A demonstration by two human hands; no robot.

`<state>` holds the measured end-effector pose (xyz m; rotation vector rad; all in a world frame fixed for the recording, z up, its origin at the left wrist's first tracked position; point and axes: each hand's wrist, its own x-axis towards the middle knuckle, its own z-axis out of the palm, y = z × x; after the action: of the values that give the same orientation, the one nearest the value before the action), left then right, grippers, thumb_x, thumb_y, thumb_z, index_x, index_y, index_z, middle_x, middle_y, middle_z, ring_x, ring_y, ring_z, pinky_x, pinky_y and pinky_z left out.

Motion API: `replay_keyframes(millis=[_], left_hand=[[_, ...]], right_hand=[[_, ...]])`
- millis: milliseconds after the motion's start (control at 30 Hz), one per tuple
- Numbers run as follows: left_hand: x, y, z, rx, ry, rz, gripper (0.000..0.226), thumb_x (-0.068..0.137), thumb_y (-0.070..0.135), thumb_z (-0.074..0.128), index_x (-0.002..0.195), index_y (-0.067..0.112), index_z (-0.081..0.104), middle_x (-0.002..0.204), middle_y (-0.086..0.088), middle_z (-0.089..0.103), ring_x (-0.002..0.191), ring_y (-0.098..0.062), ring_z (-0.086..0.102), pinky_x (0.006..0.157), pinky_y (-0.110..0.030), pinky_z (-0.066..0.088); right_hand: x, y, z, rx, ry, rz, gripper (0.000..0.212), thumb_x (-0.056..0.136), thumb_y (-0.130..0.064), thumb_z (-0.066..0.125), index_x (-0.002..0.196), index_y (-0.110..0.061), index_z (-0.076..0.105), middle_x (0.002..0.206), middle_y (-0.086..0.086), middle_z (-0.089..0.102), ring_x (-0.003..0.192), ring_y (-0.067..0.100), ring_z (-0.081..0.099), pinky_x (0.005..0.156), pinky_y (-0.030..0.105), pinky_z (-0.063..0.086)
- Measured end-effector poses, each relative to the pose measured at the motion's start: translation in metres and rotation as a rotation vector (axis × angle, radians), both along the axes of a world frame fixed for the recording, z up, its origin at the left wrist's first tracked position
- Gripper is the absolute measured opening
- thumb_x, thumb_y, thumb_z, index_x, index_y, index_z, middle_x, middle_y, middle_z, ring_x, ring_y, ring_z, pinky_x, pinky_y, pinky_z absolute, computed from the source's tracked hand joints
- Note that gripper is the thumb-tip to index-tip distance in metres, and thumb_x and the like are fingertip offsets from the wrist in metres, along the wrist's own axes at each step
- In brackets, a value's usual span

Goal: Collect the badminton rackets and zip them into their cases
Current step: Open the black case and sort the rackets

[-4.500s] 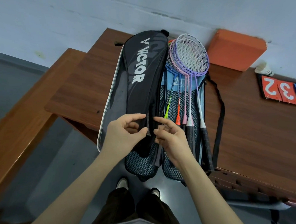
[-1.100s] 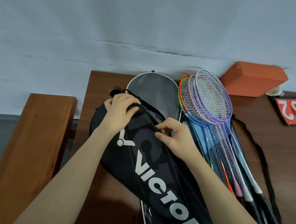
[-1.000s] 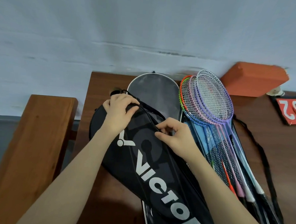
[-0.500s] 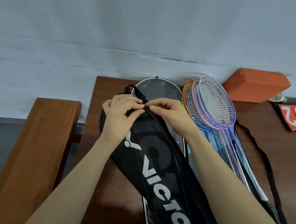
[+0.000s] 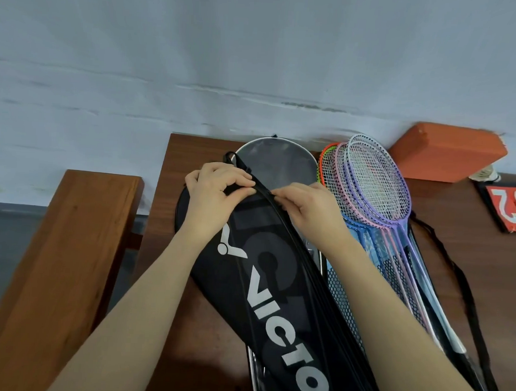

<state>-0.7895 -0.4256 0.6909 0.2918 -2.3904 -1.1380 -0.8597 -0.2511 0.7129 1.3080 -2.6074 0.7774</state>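
a: head view. black victor case [image 5: 275, 301] lies lengthwise on the wooden table [image 5: 184, 326], its round end toward the wall. left hand [image 5: 211, 199] is closed in a pinch on the case's top edge, beside the black loop [image 5: 232, 158]. right hand [image 5: 304, 209] touches it, fingertips narrowed onto the zip line. can't tell whether they hold the puller itself.

b: rackets?

a: coloured rackets [image 5: 371, 186] are stacked just right of the victor case, heads toward the wall, on an open blue mesh case [image 5: 344, 292]; not yet zipped in. a grey case [image 5: 276, 163] shows from under the victor case's round end.

b: how to do it well?

a: my judgement: keep the left pinch as an anchor, fabric taut, and draw the slider along the curve slowly. a slack edge at the bend could snag the teeth.
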Motion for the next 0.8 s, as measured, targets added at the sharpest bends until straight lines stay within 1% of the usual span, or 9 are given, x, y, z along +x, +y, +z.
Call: replay_keyframes(millis=[133, 233, 300, 400, 433, 533, 600, 667, 800], left_hand=[[-0.005, 0.012, -0.002, 0.014, 0.003, -0.002, 0.006, 0.076, 0.027, 0.072, 0.082, 0.029, 0.07, 0.095, 0.024, 0.063, 0.107, 0.003, 0.046, 0.095, -0.029, 0.016], [-0.006, 0.021, -0.001, 0.019, 0.011, -0.008, 0.007, 0.077, 0.026, 0.072, 0.083, 0.028, 0.07, 0.097, 0.023, 0.063, 0.107, 0.004, 0.046, 0.095, -0.03, 0.017], [-0.006, 0.022, 0.003, -0.074, 0.028, -0.037, 0.008, 0.08, 0.027, 0.068, 0.087, 0.03, 0.068, 0.104, 0.023, 0.061, 0.11, 0.0, 0.047, 0.095, -0.032, 0.019], [-0.008, 0.015, 0.009, -0.24, 0.033, -0.042, 0.016, 0.088, 0.027, 0.058, 0.102, 0.03, 0.066, 0.117, 0.018, 0.059, 0.118, -0.002, 0.044, 0.092, -0.031, 0.017], [-0.008, 0.011, 0.011, -0.254, 0.039, -0.027, 0.018, 0.089, 0.026, 0.056, 0.104, 0.03, 0.065, 0.116, 0.018, 0.06, 0.117, -0.002, 0.044, 0.091, -0.031, 0.017], [-0.009, 0.005, 0.016, -0.221, 0.076, -0.018, 0.017, 0.088, 0.028, 0.057, 0.1, 0.03, 0.068, 0.105, 0.024, 0.059, 0.106, 0.002, 0.043, 0.087, -0.031, 0.018], [-0.011, 0.005, 0.019, -0.236, 0.103, -0.068, 0.019, 0.086, 0.034, 0.055, 0.097, 0.03, 0.07, 0.101, 0.027, 0.058, 0.101, 0.002, 0.045, 0.085, -0.029, 0.018], [-0.012, 0.006, 0.019, -0.27, 0.126, -0.12, 0.024, 0.086, 0.038, 0.051, 0.096, 0.031, 0.071, 0.101, 0.025, 0.061, 0.098, 0.0, 0.047, 0.083, -0.028, 0.017], [-0.015, 0.004, 0.012, -0.219, 0.109, -0.109, 0.021, 0.086, 0.036, 0.052, 0.095, 0.031, 0.071, 0.1, 0.026, 0.061, 0.099, 0.002, 0.047, 0.086, -0.029, 0.018]], right_hand=[[0.005, 0.012, -0.004, -0.014, 0.03, -0.057, 0.029, 0.089, -0.026, 0.045, 0.091, -0.016, 0.072, 0.078, -0.004, 0.07, 0.068, 0.018, 0.063, 0.064, 0.028, 0.034], [0.008, 0.018, -0.003, -0.071, -0.07, -0.073, 0.022, 0.087, -0.019, 0.051, 0.091, -0.011, 0.071, 0.08, 0.001, 0.069, 0.072, 0.021, 0.064, 0.063, 0.035, 0.047], [0.006, 0.02, 0.001, -0.141, -0.113, -0.087, 0.018, 0.086, -0.014, 0.052, 0.091, -0.008, 0.069, 0.082, 0.002, 0.067, 0.076, 0.019, 0.063, 0.065, 0.04, 0.05], [0.003, 0.017, 0.01, -0.216, -0.111, -0.073, 0.017, 0.088, -0.012, 0.051, 0.092, -0.008, 0.066, 0.085, 0.001, 0.064, 0.079, 0.014, 0.059, 0.068, 0.035, 0.05], [0.002, 0.016, 0.012, -0.233, -0.108, -0.06, 0.016, 0.089, -0.012, 0.051, 0.093, -0.008, 0.066, 0.086, 0.001, 0.063, 0.08, 0.013, 0.059, 0.069, 0.033, 0.049], [-0.002, 0.01, 0.016, -0.26, -0.128, -0.029, 0.013, 0.088, -0.009, 0.054, 0.092, -0.009, 0.067, 0.086, 0.0, 0.064, 0.081, 0.012, 0.059, 0.071, 0.033, 0.05], [-0.008, 0.004, 0.018, -0.262, -0.148, -0.02, 0.013, 0.087, -0.007, 0.056, 0.092, -0.01, 0.068, 0.086, 0.0, 0.066, 0.081, 0.011, 0.06, 0.073, 0.034, 0.05], [-0.016, -0.003, 0.021, -0.229, -0.168, -0.006, 0.014, 0.086, -0.01, 0.056, 0.092, -0.012, 0.069, 0.086, -0.001, 0.067, 0.082, 0.012, 0.061, 0.073, 0.036, 0.051], [-0.019, -0.004, 0.018, -0.21, -0.192, 0.001, 0.016, 0.085, -0.01, 0.057, 0.091, -0.012, 0.071, 0.084, -0.001, 0.068, 0.08, 0.01, 0.062, 0.073, 0.034, 0.051]])
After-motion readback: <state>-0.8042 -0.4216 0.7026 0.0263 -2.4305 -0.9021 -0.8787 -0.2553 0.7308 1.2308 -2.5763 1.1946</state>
